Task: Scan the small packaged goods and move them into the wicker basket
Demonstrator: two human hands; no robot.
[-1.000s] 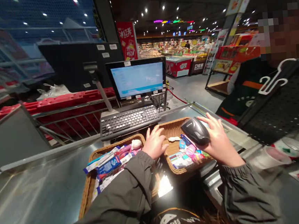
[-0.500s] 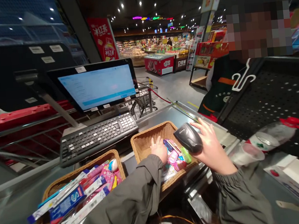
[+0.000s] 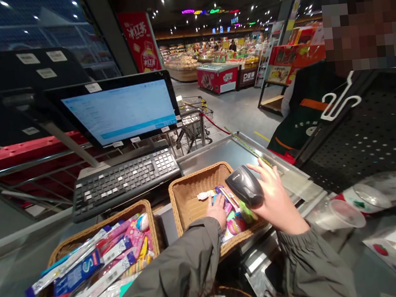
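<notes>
My right hand (image 3: 275,202) grips a black handheld barcode scanner (image 3: 244,186) and holds it over a wicker basket (image 3: 197,185). That basket contains small pink, blue and green packaged goods (image 3: 234,224). My left hand (image 3: 216,210) reaches into the same basket, its fingertips on a small blue item (image 3: 218,199). A second wicker basket (image 3: 88,236) sits nearer on the left, filled with boxed toothbrushes and toothpaste (image 3: 77,272). My dark jacket sleeves cover the lower part of that basket.
Both baskets stand on a steel checkout counter (image 3: 212,156), below a keyboard (image 3: 124,182) and a monitor (image 3: 116,111). On the right are a person in a dark apron (image 3: 303,121), a black perforated panel (image 3: 366,138), a clear plastic cup (image 3: 342,214) and a lying bottle (image 3: 385,190).
My left hand has moved from the basket's rim down among the small goods. The scanner stays in my right hand. The view has swung, shifting the baskets and the counter in the frame.
</notes>
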